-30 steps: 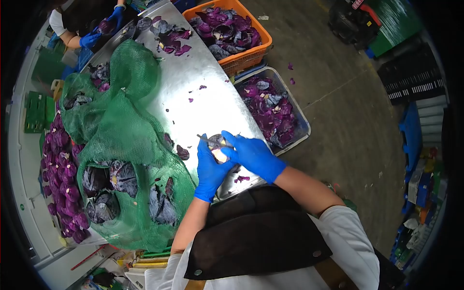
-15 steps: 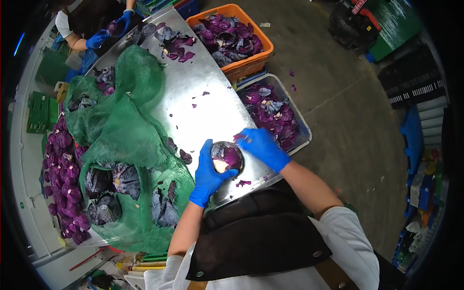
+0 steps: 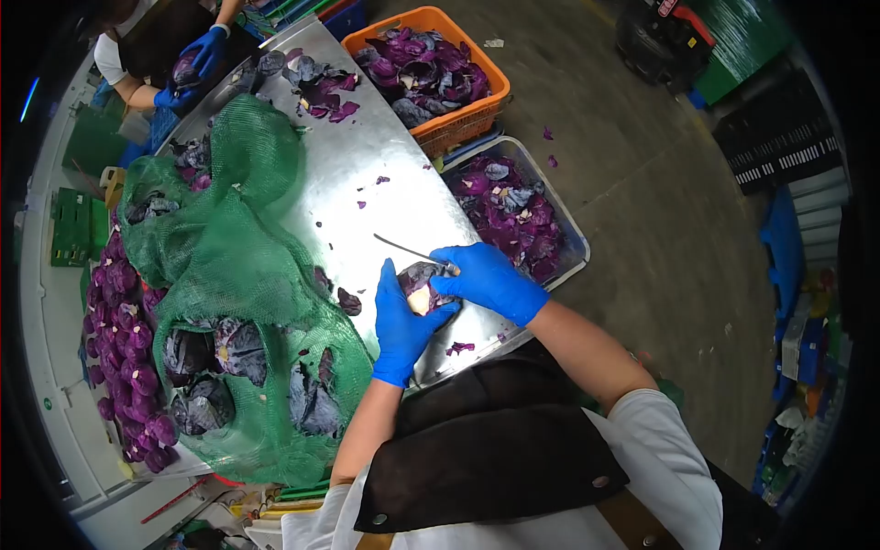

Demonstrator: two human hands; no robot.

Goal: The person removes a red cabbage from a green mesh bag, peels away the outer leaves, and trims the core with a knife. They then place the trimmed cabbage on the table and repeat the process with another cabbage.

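Observation:
My left hand (image 3: 401,321), in a blue glove, is wrapped around the near left side of a red cabbage (image 3: 419,301); its pale cut base faces up. My right hand (image 3: 481,280), also gloved in blue, is closed at the cabbage's right side, with its thumb on the leaves. From its fingers a thin dark strip, which looks like a knife blade (image 3: 403,247) seen edge-on, points up and left over the metal table (image 3: 367,151). The knife's handle is mostly hidden by the glove. Purple leaf scraps (image 3: 460,348) lie just below the cabbage.
Green netting (image 3: 243,247) with dark unpeeled cabbages (image 3: 202,405) covers the table's left part; peeled cabbages (image 3: 124,321) are piled beyond it. An orange crate (image 3: 458,128) and a clear-sided bin (image 3: 573,261) hold leaves. Another person's gloved hand (image 3: 209,48) holds a cabbage at upper left.
My right hand has moved left onto the cabbage, and the piece of leaf at its fingers no longer shows. The thin blade now shows. The other person's hands have shifted.

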